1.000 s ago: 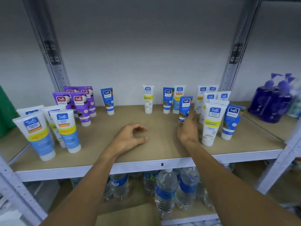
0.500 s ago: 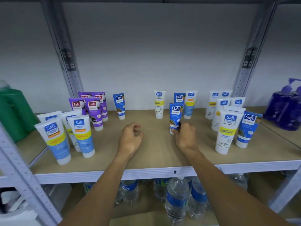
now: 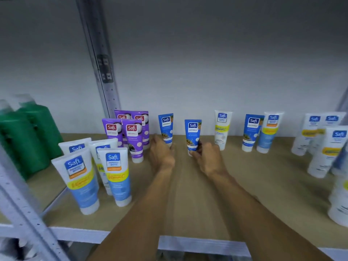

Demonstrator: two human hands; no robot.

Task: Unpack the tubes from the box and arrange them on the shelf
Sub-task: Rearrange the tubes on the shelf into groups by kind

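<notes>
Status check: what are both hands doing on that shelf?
Right hand grips small blue tube, upright. Left hand at neighbouring blue tube, grip unclear. Purple tubes crowd the left.

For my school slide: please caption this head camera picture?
Right hand grips a small blue tube on the shelf; left hand beside a second blue tube.

Tan shelf board (image 3: 254,185) carried the lot: white-and-blue tubes (image 3: 116,178) at eight o'clock, purple tubes (image 3: 132,136) at ten, second blue tube (image 3: 166,127) at eleven, blue tube (image 3: 192,134) at twelve, white tubes (image 3: 222,129) from one to three, all standing on their caps.
</notes>
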